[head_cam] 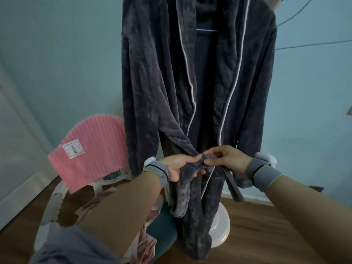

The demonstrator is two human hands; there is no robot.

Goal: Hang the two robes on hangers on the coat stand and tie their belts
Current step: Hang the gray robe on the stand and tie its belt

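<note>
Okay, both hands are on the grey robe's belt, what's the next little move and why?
Probably pull the two ends apart to snug the knot. The left hand and right hand pinch the belt where it crosses at the waist of the grey robe, and the crossing looks loose, one end dangling.
</note>
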